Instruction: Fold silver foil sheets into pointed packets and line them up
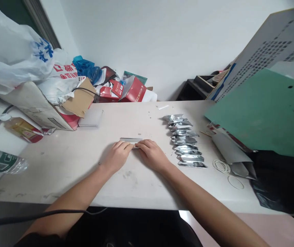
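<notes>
Both hands rest on the white table (67,161) around a small stack of silver foil packets (131,140). My left hand (116,156) holds the stack's left side, fingers curled onto it. My right hand (152,154) grips its right side, and the fingertips of the two hands nearly meet. Only the stack's top edge shows above my fingers. To the right, a row of several silver foil packets (185,140) lies overlapping, running from the far side toward me.
Plastic bags (13,55), a cardboard box (37,106) and red cartons (134,90) crowd the back left. A plastic bottle (3,162) lies at the left edge. A green board (265,109) leans at right over a grey bag (229,151), with rubber bands (221,166) beside it.
</notes>
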A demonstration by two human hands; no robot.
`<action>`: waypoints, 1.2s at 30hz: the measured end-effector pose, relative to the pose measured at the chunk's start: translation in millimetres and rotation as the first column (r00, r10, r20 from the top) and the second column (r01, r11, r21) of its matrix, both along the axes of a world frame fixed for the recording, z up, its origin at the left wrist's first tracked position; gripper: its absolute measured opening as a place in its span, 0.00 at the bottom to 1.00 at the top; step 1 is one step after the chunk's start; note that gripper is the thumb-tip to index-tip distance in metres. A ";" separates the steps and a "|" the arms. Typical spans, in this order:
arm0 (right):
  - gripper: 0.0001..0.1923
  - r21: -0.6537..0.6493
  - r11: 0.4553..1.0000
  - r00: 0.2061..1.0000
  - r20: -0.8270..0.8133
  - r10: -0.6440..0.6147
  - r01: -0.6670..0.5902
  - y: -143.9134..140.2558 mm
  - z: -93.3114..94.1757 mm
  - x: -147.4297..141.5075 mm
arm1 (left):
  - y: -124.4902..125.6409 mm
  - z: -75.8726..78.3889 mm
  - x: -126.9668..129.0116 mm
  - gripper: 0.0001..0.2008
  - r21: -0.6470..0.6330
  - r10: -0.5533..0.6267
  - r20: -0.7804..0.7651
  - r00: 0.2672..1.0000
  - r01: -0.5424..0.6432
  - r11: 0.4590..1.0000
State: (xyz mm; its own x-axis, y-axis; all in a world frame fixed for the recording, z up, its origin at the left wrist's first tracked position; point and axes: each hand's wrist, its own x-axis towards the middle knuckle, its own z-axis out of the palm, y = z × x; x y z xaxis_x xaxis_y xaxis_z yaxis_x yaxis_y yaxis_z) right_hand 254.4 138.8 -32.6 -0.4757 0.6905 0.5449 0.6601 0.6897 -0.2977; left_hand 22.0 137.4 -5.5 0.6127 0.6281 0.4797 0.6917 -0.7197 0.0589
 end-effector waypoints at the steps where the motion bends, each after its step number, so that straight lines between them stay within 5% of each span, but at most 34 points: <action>1: 0.17 0.002 1.000 1.000 -0.003 0.004 -0.004 -2.1 -0.4 0.5 | -0.8 -1.0 -1.2 0.11 0.004 0.001 0.012 1.000 -0.001 1.000; 16: 0.16 -0.045 0.998 0.998 -0.047 0.049 -0.051 -5.3 5.3 1.3 | -4.3 -1.4 -1.9 0.16 -0.086 -0.018 0.133 0.991 0.029 0.996; 36: 0.17 -0.061 0.997 0.999 -0.025 0.039 -0.040 -1.6 -0.7 2.2 | -4.3 -2.9 0.0 0.13 -0.060 -0.035 0.066 0.997 0.039 0.997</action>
State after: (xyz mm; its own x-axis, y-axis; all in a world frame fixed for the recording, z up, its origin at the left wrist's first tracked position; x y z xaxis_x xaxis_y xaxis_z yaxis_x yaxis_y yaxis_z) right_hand 256.6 137.2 -33.3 -0.4906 0.7040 0.5135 0.6250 0.6950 -0.3556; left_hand 22.1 133.1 -8.4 0.6049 0.6350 0.4806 0.6581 -0.7384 0.1473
